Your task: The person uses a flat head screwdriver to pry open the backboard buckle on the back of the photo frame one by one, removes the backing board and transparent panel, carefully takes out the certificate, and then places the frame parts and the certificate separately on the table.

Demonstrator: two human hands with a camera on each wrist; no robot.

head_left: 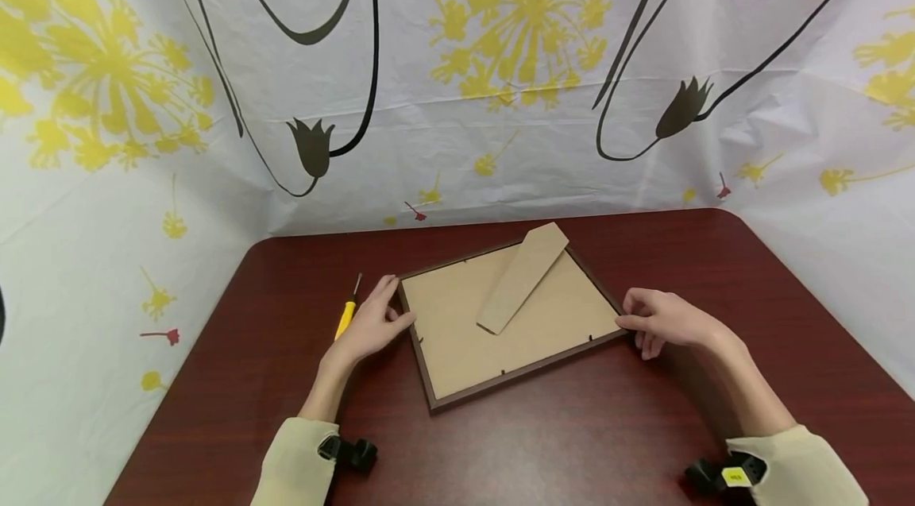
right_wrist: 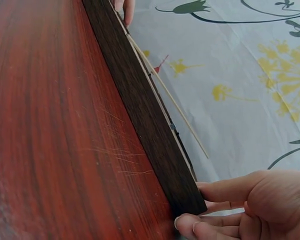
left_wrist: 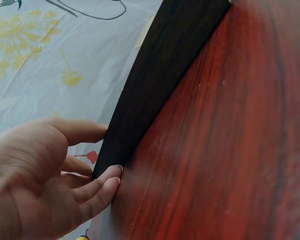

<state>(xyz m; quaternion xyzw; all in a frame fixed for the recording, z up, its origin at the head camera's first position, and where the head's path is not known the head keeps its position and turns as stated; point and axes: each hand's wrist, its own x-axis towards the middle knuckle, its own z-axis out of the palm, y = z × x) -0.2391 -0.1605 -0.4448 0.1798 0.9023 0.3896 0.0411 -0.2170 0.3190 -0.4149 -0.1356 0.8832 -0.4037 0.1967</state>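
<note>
- The table is dark red wood grain, ringed by a white cloth backdrop printed with yellow flowers and black tulips.
- The picture frame lies face down near the table's centre, tan backing board up, dark rim all round. Its long axis runs from about 10 o'clock to 4 o'clock, so one corner points towards the person at roughly 7 o'clock.
- The easel stand lies on the backing, a tan strip slanting from 1 o'clock down to 7 o'clock, its top overhanging the far edge.
- The right hand pinches the frame's corner at 3 o'clock, thumb over the rim, fingers curled beneath.
- The left hand grips the corner at 9 o'clock, thumb on the rim, fingertips against the outer edge.
- A yellow-handled screwdriver lies just left of the left hand, tip towards 12 o'clock.
- A yellow tag on the right wrist strap bears print too small to read.
</note>
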